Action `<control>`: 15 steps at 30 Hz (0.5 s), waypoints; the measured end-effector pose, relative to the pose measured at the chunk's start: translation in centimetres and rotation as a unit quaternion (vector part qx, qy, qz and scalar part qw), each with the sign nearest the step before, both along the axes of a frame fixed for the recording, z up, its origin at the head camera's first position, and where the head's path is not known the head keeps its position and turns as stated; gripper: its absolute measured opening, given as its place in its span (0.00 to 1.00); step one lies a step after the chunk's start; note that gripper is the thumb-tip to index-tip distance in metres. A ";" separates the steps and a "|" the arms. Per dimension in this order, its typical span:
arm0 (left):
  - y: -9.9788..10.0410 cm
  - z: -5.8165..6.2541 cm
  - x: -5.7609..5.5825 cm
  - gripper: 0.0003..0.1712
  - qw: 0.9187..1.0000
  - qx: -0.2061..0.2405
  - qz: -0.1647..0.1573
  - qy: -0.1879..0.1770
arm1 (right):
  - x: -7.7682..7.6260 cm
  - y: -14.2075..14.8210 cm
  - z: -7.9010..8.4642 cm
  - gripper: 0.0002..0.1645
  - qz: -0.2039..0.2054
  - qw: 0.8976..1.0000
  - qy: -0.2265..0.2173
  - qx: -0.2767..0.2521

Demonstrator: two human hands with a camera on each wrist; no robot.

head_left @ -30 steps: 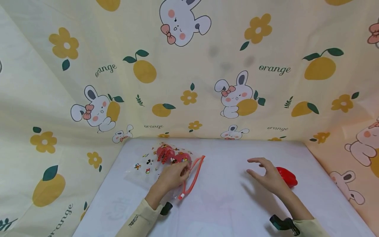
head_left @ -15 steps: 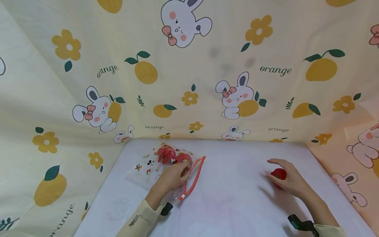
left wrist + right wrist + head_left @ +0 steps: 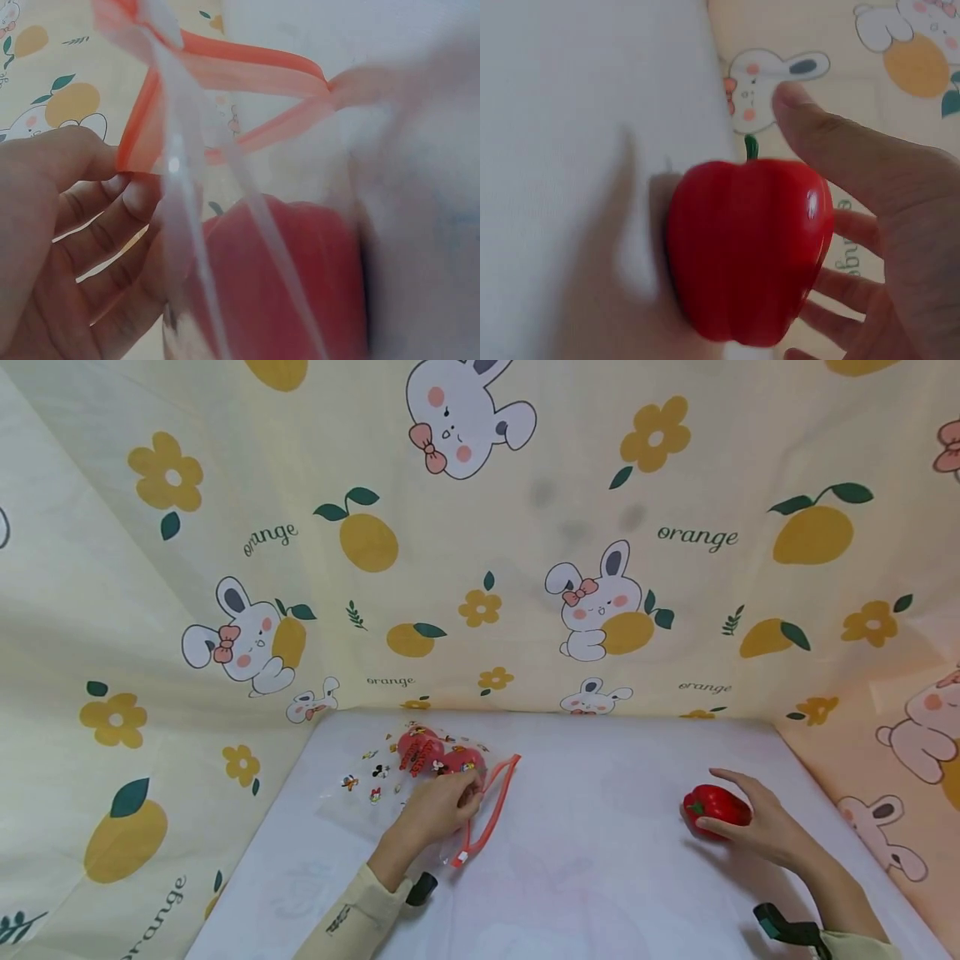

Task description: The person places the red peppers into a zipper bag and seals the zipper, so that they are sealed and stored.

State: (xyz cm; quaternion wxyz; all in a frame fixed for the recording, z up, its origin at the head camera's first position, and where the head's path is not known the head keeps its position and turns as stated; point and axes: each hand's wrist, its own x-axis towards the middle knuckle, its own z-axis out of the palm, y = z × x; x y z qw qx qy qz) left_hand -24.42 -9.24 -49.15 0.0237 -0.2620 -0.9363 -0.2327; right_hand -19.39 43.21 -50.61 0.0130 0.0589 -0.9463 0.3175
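Observation:
A clear zip bag with cartoon prints and an orange-red zip edge lies at the left of the white table. Inside it are red bell peppers. My left hand pinches the bag's edge between thumb and fingers, and the mouth gapes in the left wrist view. Over on the right, another red bell pepper with a green stem lies on the table. My right hand is spread around its right side, thumb and fingers apart; in the right wrist view the fingers pass behind the pepper.
The white table has a printed cloth hanging at its back and sides. A small white slider sits at the near end of the bag's zip. Each wrist carries a dark camera mount.
My right hand has moved right, from left of the loose pepper, across it, to its right side. The pepper's stem end now shows. My left hand keeps its place on the bag.

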 end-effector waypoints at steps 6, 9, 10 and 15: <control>0.0 0.0 0.0 0.03 1.000 -0.001 -0.003 0.005 | 0.4 0.6 0.0 0.64 -0.008 0.998 -0.059 -0.022; 0.0 0.0 0.0 0.03 1.000 0.002 -0.004 0.005 | 0.5 0.8 0.0 0.66 -0.008 0.996 -0.079 -0.039; 0.0 0.0 0.0 0.03 1.000 0.002 -0.004 0.004 | 0.6 0.9 0.0 0.66 -0.008 0.995 -0.083 -0.044; 0.0 0.1 0.0 0.03 1.000 0.002 -0.006 -0.003 | 1.0 1.2 -0.2 0.70 -0.015 0.993 -0.101 -0.058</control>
